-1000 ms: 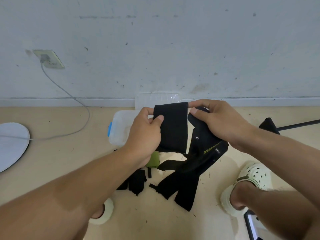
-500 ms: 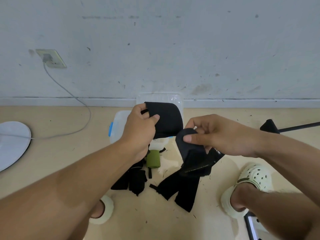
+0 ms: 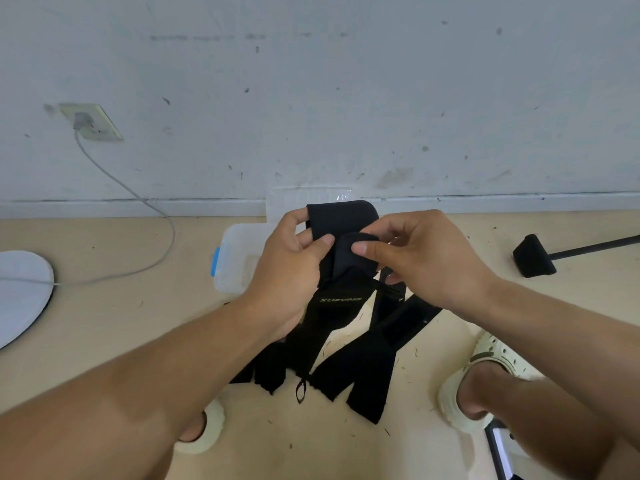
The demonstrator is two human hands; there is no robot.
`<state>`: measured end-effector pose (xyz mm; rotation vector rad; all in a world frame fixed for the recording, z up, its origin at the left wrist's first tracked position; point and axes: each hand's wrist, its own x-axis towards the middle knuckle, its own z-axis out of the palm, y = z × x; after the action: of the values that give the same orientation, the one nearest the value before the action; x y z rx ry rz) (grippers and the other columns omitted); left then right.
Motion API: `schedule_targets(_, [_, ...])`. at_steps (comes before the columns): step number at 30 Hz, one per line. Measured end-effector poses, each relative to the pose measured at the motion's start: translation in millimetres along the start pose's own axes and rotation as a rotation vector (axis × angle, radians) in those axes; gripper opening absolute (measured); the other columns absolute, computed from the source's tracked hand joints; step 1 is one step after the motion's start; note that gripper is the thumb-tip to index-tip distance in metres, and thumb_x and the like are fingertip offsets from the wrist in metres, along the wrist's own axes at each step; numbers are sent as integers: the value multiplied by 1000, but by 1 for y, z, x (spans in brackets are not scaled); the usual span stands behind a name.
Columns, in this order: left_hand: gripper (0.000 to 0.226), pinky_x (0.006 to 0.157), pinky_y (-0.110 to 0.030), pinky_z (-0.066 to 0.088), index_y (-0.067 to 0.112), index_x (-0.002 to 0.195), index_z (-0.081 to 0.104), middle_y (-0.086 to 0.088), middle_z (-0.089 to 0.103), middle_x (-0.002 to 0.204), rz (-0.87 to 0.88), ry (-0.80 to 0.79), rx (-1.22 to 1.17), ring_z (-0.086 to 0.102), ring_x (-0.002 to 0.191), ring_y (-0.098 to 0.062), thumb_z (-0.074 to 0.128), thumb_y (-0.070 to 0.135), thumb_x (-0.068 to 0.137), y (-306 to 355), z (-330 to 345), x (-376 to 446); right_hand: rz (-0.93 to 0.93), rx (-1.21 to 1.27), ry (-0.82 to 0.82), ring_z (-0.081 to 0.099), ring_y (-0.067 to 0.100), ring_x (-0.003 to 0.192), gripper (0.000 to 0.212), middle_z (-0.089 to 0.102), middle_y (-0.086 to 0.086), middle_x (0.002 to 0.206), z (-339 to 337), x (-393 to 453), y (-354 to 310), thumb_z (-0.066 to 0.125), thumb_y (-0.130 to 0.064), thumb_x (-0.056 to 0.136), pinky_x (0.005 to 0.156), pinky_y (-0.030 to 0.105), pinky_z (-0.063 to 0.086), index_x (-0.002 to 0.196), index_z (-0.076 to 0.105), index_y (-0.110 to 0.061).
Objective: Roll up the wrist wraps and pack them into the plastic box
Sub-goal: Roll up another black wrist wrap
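My left hand [image 3: 287,268] and right hand [image 3: 415,258] both pinch the wrist wrap [image 3: 341,237] above the plastic box [image 3: 233,258]; I should keep each turn tight with edges aligned.

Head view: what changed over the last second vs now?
The right hand dropped away with its end of the black wrist wrap, then came back up beside the left hand and now pinches a folded end against it, starting the roll. The left hand kept its grip. The plastic box and loose wraps on the floor stayed put.
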<state>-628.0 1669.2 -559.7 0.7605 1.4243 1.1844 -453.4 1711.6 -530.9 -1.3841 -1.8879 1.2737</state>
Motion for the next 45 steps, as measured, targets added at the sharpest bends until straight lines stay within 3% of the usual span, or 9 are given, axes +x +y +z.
schedule_targets(11, [30, 88, -43, 62, 16, 135, 55, -11, 77, 115, -98, -45, -191, 76, 103, -30, 54, 9, 106, -3, 7, -6, 37, -5, 118, 68, 6, 62, 9, 74, -10, 79, 3, 2, 5, 84, -27, 85, 65, 30, 61, 83, 75, -27])
schedule_targets(16, [51, 95, -48, 59, 17, 136, 52, -8, 78, 114, -75, -17, -168, 76, 105, -28, 74, 6, 91, -4, 7, -8, 93, 63, 182, 70, 12, 57, 38, 62, -2, 79, 7, 3, 3, 91, -29, 77, 55, 27, 60, 101, 62, -21])
schedule_targets(19, [53, 91, -44, 61, 18, 137, 51, -7, 78, 115, -76, 30, -213, 76, 104, -26, 74, 4, 91, -4, 5, -7, 228, 103, 85, 72, 11, 72, 45, 66, 2, 89, 4, 6, 4, 89, -37, 77, 69, 27, 61, 110, 63, -20])
schedule_targets(24, [54, 92, -49, 61, 22, 135, 54, -8, 77, 116, -112, 94, -239, 75, 105, -29, 79, 12, 88, -4, 4, -7, 276, 50, -155, 75, 23, 94, 32, 79, 9, 95, 6, 4, 7, 84, -44, 80, 99, 44, 57, 90, 79, -15])
schedule_targets(31, [54, 91, -51, 62, 27, 134, 55, -7, 74, 119, -155, 193, -193, 73, 107, -29, 79, 12, 89, -9, 5, -5, 128, -67, -102, 71, 16, 67, 21, 77, 9, 81, 17, -1, 0, 85, -37, 81, 65, 19, 55, 83, 76, -18])
schedule_targets(35, [53, 86, -50, 63, 27, 134, 55, -9, 73, 120, -185, 228, -239, 74, 104, -31, 79, 14, 89, -8, 1, -3, 146, -29, -173, 75, 26, 88, 20, 79, 9, 90, 16, -1, 1, 83, -40, 83, 92, 40, 58, 89, 80, -22])
schedule_targets(38, [45, 85, -50, 64, 31, 128, 57, -8, 73, 119, -180, 231, -188, 74, 104, -30, 79, 21, 90, -8, 2, -2, 136, -50, -165, 73, 33, 91, 19, 78, 15, 91, 22, -4, 4, 81, -39, 85, 92, 47, 57, 91, 81, -21])
schedule_targets(42, [35, 88, -47, 62, 36, 119, 59, -2, 72, 113, -133, 291, 13, 72, 102, -24, 78, 38, 90, -8, 4, -5, 74, -172, -287, 63, 9, 55, 34, 69, -5, 60, 26, -9, 0, 84, -41, 82, 57, 16, 49, 73, 75, -9])
schedule_targets(45, [28, 83, -20, 49, 36, 120, 61, 12, 65, 110, 11, 294, 266, 63, 100, -6, 67, 48, 96, -3, -1, -2, 125, -355, -606, 66, -9, 72, 15, 75, -22, 74, 12, -15, -9, 85, -41, 81, 64, 2, 43, 82, 82, -26])
